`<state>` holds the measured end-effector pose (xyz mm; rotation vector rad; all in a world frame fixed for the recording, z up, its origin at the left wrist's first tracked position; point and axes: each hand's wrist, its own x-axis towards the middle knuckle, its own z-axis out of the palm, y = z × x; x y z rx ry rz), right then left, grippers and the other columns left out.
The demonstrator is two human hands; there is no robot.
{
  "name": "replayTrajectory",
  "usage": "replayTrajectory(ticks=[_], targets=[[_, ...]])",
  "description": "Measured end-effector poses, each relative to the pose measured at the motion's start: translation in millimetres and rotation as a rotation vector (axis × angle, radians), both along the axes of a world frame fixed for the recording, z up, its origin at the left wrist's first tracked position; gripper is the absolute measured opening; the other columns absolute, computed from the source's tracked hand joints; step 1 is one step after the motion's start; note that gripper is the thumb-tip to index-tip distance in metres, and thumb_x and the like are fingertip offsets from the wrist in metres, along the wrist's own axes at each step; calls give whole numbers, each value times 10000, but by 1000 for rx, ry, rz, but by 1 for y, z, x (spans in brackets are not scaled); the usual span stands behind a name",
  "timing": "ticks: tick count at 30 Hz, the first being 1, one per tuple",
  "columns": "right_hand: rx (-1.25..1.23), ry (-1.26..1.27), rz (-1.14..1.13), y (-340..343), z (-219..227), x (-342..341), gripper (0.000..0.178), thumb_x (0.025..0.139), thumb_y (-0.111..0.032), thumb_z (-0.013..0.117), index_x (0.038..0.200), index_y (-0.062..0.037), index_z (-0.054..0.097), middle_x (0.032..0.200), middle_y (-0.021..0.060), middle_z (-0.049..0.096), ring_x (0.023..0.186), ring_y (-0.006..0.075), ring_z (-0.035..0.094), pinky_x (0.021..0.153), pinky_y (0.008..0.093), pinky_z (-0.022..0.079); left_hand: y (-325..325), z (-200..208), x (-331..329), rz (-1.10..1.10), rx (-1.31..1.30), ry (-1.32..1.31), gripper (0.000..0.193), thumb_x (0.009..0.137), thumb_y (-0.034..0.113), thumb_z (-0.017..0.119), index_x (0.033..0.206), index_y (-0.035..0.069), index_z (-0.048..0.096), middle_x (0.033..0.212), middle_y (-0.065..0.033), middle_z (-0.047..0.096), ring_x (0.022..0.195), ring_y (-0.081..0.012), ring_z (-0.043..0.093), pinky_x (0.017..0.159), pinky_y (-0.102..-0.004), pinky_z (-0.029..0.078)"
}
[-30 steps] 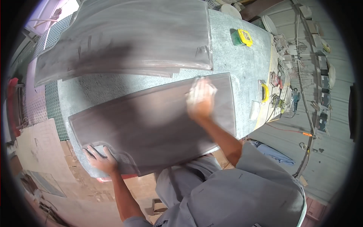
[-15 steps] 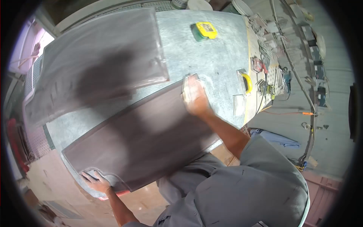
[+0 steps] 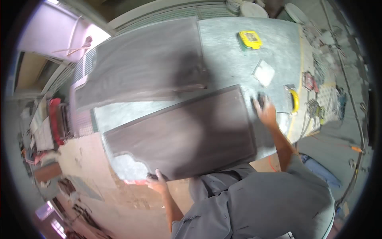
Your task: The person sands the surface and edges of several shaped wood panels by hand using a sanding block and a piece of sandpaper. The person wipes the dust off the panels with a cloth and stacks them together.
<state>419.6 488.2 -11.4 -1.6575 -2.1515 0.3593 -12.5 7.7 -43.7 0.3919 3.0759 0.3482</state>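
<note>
Lying flat, nearer panel (image 3: 179,133), dark brown, notch-cornered

We see a pale lilac wall (image 3: 47,28) and a bright opening (image 3: 98,34) at upper left, pinkish-tan floor (image 3: 133,217) at lower left, and a blue-grey table (image 3: 223,44) across the middle.

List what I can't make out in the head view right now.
In the head view:
- Right hand: blur leaves unclear whether it touches the table.
- Left hand: too small and blurred to tell whether it grips the near dark panel.
- Tabletop under that panel: hidden by the panel.
- Inside of the green tub: hidden by its yellow lid.
</note>
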Motion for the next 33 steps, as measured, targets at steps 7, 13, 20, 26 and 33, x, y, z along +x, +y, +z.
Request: replayTrajectory(ticks=[7,13,20,26,33], targets=[[-111,1,-95,-180,-10,-19,613,985,-323,786,1365,126,618,1309,352,625,1183,542,599,1062,569,494,17,19,-40,73,-44,-310,770,797,702,908,982,-27,746,1039,-226,770,1048,-410,715,954,-523,563],[-208,1,-147,-160,-30,-6,682,1032,-488,713,1395,86,640,1259,395,676,1119,580,660,992,596,542,-27,-1,-53,-97,80,-395,783,827,694,891,968,-60,731,920,-224,763,909,-415,733,899,-527,571],[-593,66,-66,-157,15,102,693,1007,-515,786,1448,10,688,1058,168,808,994,290,755,907,414,565,-44,118,-5,-162,291,-538,558,935,347,901,1272,-10,636,1099,-93,650,1004,-242,613,934,-407,509],[-876,854,56,-246,166,115,454,1028,-281,781,1370,18,768,1111,119,824,964,131,720,853,298,568,-115,258,-47,-194,922,-757,185,1104,154,632,1156,22,752,952,-35,661,800,-99,569,658,-235,446],[-477,877,-41,-232,116,92,616,1118,-524,632,1090,83,732,1050,170,792,920,247,752,784,357,589,-21,222,-125,-406,755,6,472,1152,385,627,1100,-84,631,968,-149,653,888,-258,592,859,-424,505]])
